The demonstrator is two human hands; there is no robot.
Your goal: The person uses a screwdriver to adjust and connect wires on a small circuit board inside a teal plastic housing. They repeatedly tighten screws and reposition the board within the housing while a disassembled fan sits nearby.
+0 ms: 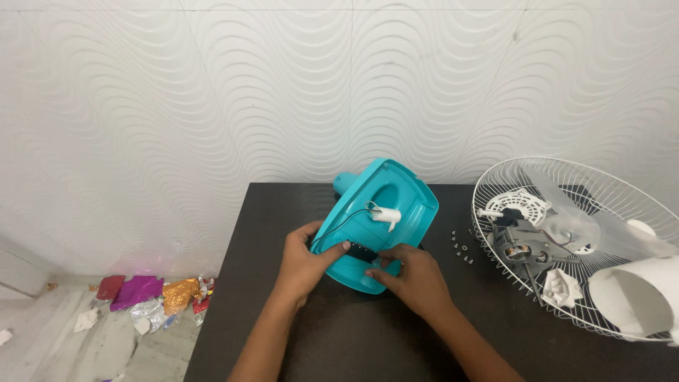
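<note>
Crumpled foil wrappers (145, 293) litter the floor. On the dark table (283, 339), the left hand (305, 260) grips the tilted teal fan base (378, 223); the right hand (410, 272) pinches its small black part (361, 252). Loose screws (461, 247) lie beside a white wire guard (566, 247) cradling a motor (520, 244).

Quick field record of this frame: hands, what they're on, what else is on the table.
left hand: grips the lower left edge of the fan base, thumb on the black part
right hand: fingertips pinch the black part
fan base: teal, tipped up, underside facing the camera
black part: small, on the base's lower edge, thin wire running up
white plug: in the base recess
table: dark
wire fan guard: right, holding motor and white parts
screws: loose, beside guard
</note>
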